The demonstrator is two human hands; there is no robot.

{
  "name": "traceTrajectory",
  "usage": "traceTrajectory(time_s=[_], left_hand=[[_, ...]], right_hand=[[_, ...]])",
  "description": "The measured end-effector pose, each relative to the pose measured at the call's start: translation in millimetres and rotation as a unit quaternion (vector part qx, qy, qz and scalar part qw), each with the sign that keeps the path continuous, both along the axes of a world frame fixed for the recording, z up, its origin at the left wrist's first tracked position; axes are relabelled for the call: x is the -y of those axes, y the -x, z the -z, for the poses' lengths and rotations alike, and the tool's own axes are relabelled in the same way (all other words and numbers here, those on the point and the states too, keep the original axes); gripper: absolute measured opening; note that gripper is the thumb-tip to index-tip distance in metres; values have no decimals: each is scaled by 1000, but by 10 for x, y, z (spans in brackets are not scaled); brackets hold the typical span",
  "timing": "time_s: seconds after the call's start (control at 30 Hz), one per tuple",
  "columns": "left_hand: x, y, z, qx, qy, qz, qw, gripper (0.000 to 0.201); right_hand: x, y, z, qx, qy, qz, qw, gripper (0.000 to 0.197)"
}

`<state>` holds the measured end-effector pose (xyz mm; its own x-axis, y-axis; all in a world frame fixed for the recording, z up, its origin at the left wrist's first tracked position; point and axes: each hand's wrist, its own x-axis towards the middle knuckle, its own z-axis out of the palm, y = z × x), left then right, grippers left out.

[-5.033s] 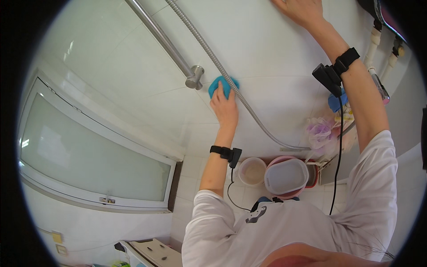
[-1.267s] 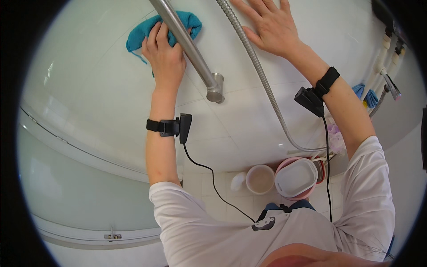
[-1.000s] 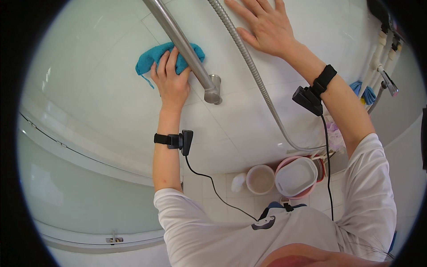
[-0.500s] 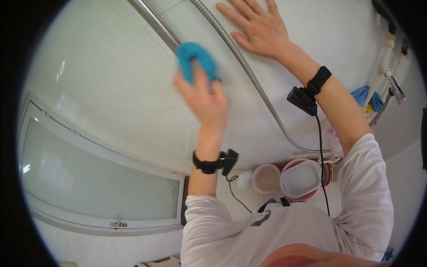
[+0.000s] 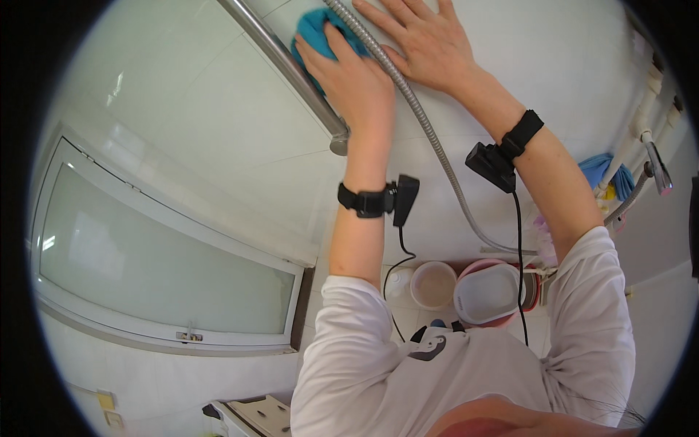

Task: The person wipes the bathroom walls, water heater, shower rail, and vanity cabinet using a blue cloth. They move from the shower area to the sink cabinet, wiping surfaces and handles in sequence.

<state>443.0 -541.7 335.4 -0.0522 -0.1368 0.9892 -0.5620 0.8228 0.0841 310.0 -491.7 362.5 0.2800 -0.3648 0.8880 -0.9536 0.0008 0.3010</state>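
My left hand [image 5: 358,86] presses a bunched blue cloth [image 5: 312,29] against the white tiled wall [image 5: 218,109]. The cloth lies between a straight metal bar [image 5: 271,49] on its left and a ribbed metal shower hose [image 5: 431,138] on its right. The hose passes in front of the wall close beside my left hand. My right hand [image 5: 437,51] rests flat on the wall to the right of the hose, fingers spread and nothing in it. The upper fingertips of my right hand are cut off by the picture's top edge.
Below stand a round pale bucket [image 5: 434,285] and stacked basins [image 5: 489,293]. Pipes with a tap [image 5: 657,171] and a hanging blue cloth [image 5: 608,175] are at the right. A framed glass door [image 5: 167,255] is at the left. Cables hang from both wrist straps.
My left hand and the blue cloth have moved up and to the right, off the bar and nearer the hose. The bar's lower end now shows. My right hand stays flat on the wall.
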Motion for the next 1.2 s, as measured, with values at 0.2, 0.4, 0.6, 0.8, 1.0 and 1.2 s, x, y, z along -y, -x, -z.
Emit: traceTrajectory(time_s=[0.2,0.4,0.6,0.8,1.0,1.2], left_hand=[[-351,-12,929,89,-61,-4,994,59],[-389,-118,1710,130,-129,84,979,45],[85,-841,2253,210,-89,-1,974,31],[669,-1421,1919,186,-47,-26,981,39],[1045,-1514,724,138,35,-11,990,44],[1181,-1329,-699,116,168,16,979,48]], right_hand=[[-6,-9,-17,-6,0,-4,1000,70],[-29,-6,36,-3,-14,-5,1000,68],[-11,-21,6,3,42,6,999,75],[-49,-28,21,25,41,30,998,71],[-113,-167,-79,43,15,79,996,67],[-325,-690,-252,83,117,-42,989,63]])
